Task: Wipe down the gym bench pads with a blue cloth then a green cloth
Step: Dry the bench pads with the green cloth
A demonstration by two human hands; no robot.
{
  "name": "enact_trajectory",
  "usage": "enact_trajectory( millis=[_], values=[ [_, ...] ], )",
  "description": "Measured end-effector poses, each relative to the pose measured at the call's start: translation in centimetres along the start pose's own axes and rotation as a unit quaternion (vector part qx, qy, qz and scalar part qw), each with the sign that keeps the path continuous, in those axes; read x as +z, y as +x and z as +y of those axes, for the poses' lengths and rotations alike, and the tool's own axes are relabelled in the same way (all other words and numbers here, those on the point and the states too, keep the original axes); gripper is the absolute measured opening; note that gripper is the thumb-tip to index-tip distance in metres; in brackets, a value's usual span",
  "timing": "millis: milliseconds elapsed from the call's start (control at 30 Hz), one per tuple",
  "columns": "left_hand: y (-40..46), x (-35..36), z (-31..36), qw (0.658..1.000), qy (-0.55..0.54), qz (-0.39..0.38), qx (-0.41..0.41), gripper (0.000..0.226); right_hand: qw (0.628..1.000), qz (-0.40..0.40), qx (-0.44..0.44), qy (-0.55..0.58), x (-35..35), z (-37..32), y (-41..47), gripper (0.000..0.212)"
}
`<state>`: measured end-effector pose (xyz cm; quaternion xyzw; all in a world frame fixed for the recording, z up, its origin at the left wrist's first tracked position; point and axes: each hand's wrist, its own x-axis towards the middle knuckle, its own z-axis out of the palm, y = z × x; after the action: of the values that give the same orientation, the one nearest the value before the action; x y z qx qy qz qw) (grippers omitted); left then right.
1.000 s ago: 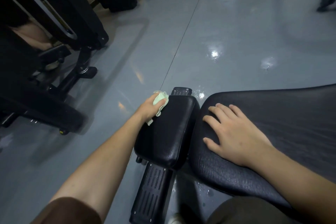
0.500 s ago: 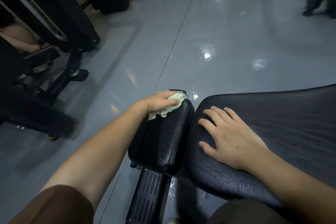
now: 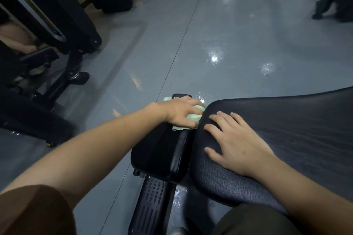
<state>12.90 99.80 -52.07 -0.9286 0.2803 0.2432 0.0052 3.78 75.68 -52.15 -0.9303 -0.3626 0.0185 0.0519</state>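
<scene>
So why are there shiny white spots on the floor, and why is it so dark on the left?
In the head view, the white spots are ceiling lights bouncing off the glossy grey floor, brightest at one glare patch. The black machine on the left is dim and loses detail. The wide lens bends the edges. The left hand with the green cloth looks a bit soft.

Brown short sleeve (image 3: 32, 210), bare forearms, olive trousers (image 3: 254, 221)
</scene>
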Motion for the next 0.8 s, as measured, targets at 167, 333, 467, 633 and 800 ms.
enact_trajectory(
  millis=[167, 333, 467, 633, 800],
  values=[
    [-2.9, 2.6, 0.5, 0.991, 0.022, 0.115, 0.066, 0.036, 1.0, -0.002, 0.0, -0.005, 0.1, 0.0, 0.0, 0.063],
    [-7.7, 6.2, 2.6, 0.985, -0.019, 0.158, 0.061, 0.025, 1.0, -0.002, -0.003, -0.009, 0.2, 0.1, 0.1, 0.063],
    [-8.9, 7.9, 4.3, 0.983, 0.003, 0.183, 0.02, 0.028, 1.0, -0.002, -0.004, -0.013, 0.2, 0.1, 0.1, 0.063],
    [-6.3, 6.0, 4.1, 0.988, -0.01, 0.148, -0.039, 0.056, 1.0, -0.008, 0.0, -0.016, 0.1, 0.1, 0.0, 0.065],
    [-2.4, 3.6, 2.1, 0.99, 0.038, 0.12, -0.066, 0.054, 1.0, -0.008, 0.003, -0.014, 0.1, 0.2, -0.1, 0.065]
  ],
)
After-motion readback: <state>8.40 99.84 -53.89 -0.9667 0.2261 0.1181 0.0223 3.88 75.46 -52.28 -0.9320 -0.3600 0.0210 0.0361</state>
